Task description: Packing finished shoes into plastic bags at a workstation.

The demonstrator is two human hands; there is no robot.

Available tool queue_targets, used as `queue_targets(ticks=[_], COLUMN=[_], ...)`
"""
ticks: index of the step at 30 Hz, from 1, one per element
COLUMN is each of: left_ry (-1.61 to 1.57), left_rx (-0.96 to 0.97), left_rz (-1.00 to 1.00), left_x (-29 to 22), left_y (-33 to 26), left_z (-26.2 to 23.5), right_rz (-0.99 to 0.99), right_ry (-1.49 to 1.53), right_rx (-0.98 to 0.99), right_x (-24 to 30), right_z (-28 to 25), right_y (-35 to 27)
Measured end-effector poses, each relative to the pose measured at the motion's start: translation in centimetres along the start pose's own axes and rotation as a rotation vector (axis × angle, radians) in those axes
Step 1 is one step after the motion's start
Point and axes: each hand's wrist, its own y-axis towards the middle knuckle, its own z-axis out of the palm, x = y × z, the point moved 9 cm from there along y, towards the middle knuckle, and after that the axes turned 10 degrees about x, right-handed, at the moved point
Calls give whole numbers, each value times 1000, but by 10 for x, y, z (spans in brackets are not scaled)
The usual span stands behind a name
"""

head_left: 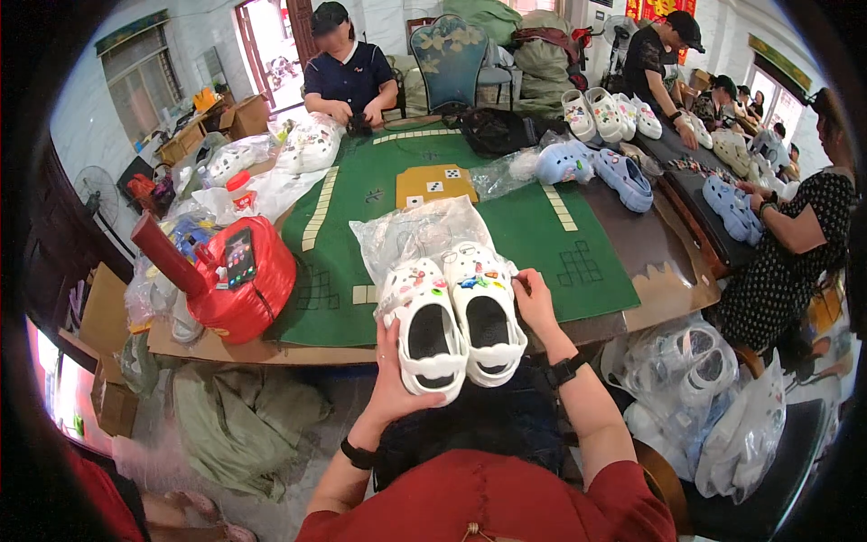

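White clogs (457,334) between hands (393,379); plastic bag (420,226) beyond; dice (435,187) farther.

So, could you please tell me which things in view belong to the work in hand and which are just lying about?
Work in hand:
white clogs with colourful charms, held in the left hand, right hand touching one clog
perhaps the clear plastic bag beyond them

Apparently lying about:
phone
red-lidded jar
green sack on the floor

White clogs (433,367), black insoles (488,323), green mat (582,271)
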Motion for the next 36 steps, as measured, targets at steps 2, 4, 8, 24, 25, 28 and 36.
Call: queue_targets(ticks=[2, 4, 8, 24, 25, 28, 36], left_ry=[-227, -400, -620, -731, -569, -400, -480], left_rx=[-75, -88, -141, -337, -363, -319, -351], left_rz=[-5, -53, -36, 102, 142, 146, 16], left_x=[9, 14, -10, -23, -19, 2, 55], left_y=[5, 11, 26, 29, 30, 35, 27], left_z=[-8, -13, -16, -36, -36, -24, -44], right_rz=[7, -33, -13, -55, -160, -170, -149], right_ry=[-4, 20, -121, 81, 8, -17, 67], right_rx=[-26, -96, -268, 30, 50, 123, -136], right_x=[1, 7, 15, 81, 104, 86, 105], right_z=[-2, -5, -5, -20, -16, -4, -34], right_y=[-1, -1, -2, -9, -20, -32, -79])
